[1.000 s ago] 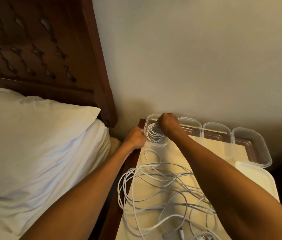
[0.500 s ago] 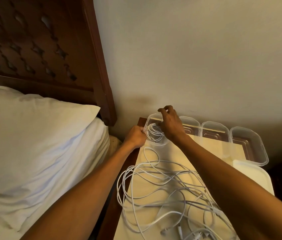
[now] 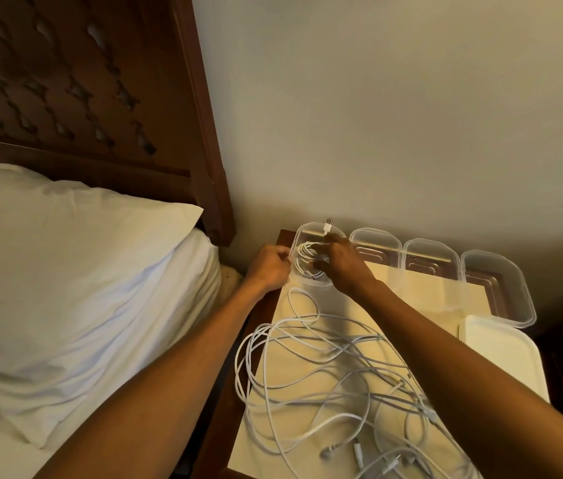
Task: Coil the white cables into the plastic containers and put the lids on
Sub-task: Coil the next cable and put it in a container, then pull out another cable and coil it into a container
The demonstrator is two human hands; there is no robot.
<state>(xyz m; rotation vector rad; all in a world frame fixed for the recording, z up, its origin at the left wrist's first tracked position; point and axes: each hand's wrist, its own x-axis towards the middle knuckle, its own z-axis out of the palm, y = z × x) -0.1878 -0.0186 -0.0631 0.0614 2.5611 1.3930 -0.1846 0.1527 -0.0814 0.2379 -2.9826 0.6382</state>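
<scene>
A pale wall (image 3: 394,115) fills the top of the frame, with a dark headboard (image 3: 83,91) and a white pillow (image 3: 66,264) at left. The bench (image 3: 285,238) sits lower centre under a cream mat (image 3: 421,288).

Four clear tubs stand in a row against the wall. You are working in the leftmost tub (image 3: 302,229); the other three (image 3: 428,247) look empty. Your left hand (image 3: 269,267) grips that tub's left wall with curled fingers. Your right hand (image 3: 345,267) is bent down into it, fingers closed over the coil (image 3: 306,259). A plug (image 3: 327,225) pokes up above the far rim.

- Brace the tub firmly with the left hand, because it is light and likely to skate on the mat.
- Fold the plug down inside the loops, under the rim, or the lid (image 3: 501,357) at right will probably not seat.
- Press the turns flat against the wall of the tub before you let go. Stiff cable tends to spring open.
- A strand seems to run from the tub's near side into the tangle (image 3: 325,375) in the lower centre. If it is the same cable, draw slack gently and wind it in even turns.
- Watch the loops that overhang the bench's left edge, since a hard pull could drag the heap off.
</scene>
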